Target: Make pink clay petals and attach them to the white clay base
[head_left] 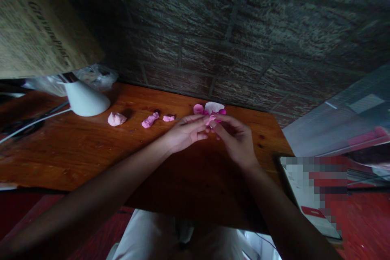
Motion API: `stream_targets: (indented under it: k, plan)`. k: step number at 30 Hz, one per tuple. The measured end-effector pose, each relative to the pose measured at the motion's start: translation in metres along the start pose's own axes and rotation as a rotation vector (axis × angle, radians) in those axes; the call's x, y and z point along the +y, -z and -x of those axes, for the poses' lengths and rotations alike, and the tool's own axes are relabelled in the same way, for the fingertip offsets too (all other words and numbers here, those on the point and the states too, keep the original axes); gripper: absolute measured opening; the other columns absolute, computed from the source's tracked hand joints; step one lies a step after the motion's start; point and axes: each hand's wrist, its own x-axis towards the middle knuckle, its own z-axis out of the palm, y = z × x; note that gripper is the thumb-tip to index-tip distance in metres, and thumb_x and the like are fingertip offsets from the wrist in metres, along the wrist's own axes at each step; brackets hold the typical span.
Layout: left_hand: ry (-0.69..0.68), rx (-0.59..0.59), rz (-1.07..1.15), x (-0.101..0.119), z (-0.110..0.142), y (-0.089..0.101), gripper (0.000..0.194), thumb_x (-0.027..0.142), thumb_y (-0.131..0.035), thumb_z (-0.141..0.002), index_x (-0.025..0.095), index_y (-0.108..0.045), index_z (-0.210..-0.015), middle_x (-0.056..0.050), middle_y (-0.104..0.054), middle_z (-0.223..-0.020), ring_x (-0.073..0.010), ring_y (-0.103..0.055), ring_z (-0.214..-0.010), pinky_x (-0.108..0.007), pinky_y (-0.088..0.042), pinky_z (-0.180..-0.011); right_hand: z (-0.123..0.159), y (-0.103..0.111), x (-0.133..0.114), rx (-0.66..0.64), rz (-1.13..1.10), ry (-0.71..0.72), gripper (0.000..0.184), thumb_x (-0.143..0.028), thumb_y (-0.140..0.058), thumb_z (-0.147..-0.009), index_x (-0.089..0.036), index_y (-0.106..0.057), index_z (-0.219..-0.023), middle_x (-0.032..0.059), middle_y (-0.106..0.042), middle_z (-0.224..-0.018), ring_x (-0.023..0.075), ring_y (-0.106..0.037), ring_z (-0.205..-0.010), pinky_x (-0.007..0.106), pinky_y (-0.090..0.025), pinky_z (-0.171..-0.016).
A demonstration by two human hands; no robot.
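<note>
Over the wooden table my left hand (186, 131) and my right hand (237, 136) meet at the fingertips. A small crumpled pink piece (211, 120), whose material I cannot make out, is held between them. My right thumb and forefinger pinch it against my left fingers. Just behind lie a pink petal-shaped piece (198, 109) and a pale, rounded piece (215, 107), with darker pink bits partly hidden by my fingers. Left of my hands are a small pink scrap (168, 118), a longer pink lump (150, 120) and a larger pale pink lump (117, 119).
A lamp with a white base (87, 99) and a printed paper-like shade (39, 28) stands at the left. Behind it is a clear plastic bag (97, 76). A white cable (36, 121) crosses the table (91, 154). A brick-patterned wall (195, 44) borders its back.
</note>
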Motion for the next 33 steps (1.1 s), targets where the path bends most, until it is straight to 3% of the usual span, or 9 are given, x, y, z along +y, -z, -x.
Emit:
stream_targets:
  k: [10,16,23,29,33]
  plan:
    - [0.060,-0.055,0.049,-0.001,-0.002,0.007,0.030,0.029,-0.095,-0.066,0.018,-0.079,-0.089,-0.001,-0.072,-0.083,-0.0099,-0.063,-0.075,-0.023,-0.047,-0.071,0.001,0.001,-0.002,-0.056,-0.029,0.000,0.018,-0.040,-0.082,-0.081,-0.030,-0.081,-0.097,-0.0004,-0.081,-0.096,0.0162,-0.072,-0.077,0.031,-0.060,-0.068]
    - [0.044,-0.120,0.016,0.001,-0.002,0.007,0.031,0.033,-0.097,-0.064,0.018,-0.080,-0.086,-0.002,-0.073,-0.080,-0.0106,-0.065,-0.075,-0.023,-0.050,-0.072,0.001,0.000,-0.001,-0.071,-0.067,-0.016,0.017,-0.036,-0.082,-0.081,-0.033,-0.082,-0.098,-0.0011,-0.080,-0.098,0.0141,-0.070,-0.073,0.026,-0.055,-0.056]
    - [-0.034,-0.116,-0.103,0.006,-0.003,0.014,0.030,0.034,-0.097,-0.064,0.018,-0.082,-0.084,-0.003,-0.075,-0.080,-0.0115,-0.068,-0.075,-0.024,-0.051,-0.073,0.000,0.005,-0.004,-0.127,-0.023,0.014,0.018,-0.038,-0.081,-0.083,-0.033,-0.083,-0.100,-0.0005,-0.080,-0.101,0.0127,-0.067,-0.070,0.027,-0.055,-0.058]
    - [-0.165,-0.150,-0.317,0.020,-0.001,0.018,0.027,0.030,-0.097,-0.063,0.015,-0.083,-0.080,-0.003,-0.075,-0.074,-0.0088,-0.063,-0.066,-0.022,-0.047,-0.064,-0.001,0.008,-0.008,-0.243,-0.008,0.030,0.022,-0.041,-0.080,-0.085,-0.033,-0.082,-0.105,0.0006,-0.079,-0.104,0.0127,-0.068,-0.071,0.026,-0.057,-0.058]
    - [-0.275,-0.146,-0.385,0.023,-0.001,0.016,0.028,0.034,-0.094,-0.068,0.014,-0.082,-0.083,-0.003,-0.074,-0.075,-0.0094,-0.062,-0.065,-0.023,-0.048,-0.064,-0.001,0.006,-0.006,-0.248,-0.040,-0.020,0.031,-0.039,-0.081,-0.084,-0.033,-0.078,-0.114,0.0003,-0.080,-0.106,0.0142,-0.072,-0.074,0.026,-0.058,-0.058]
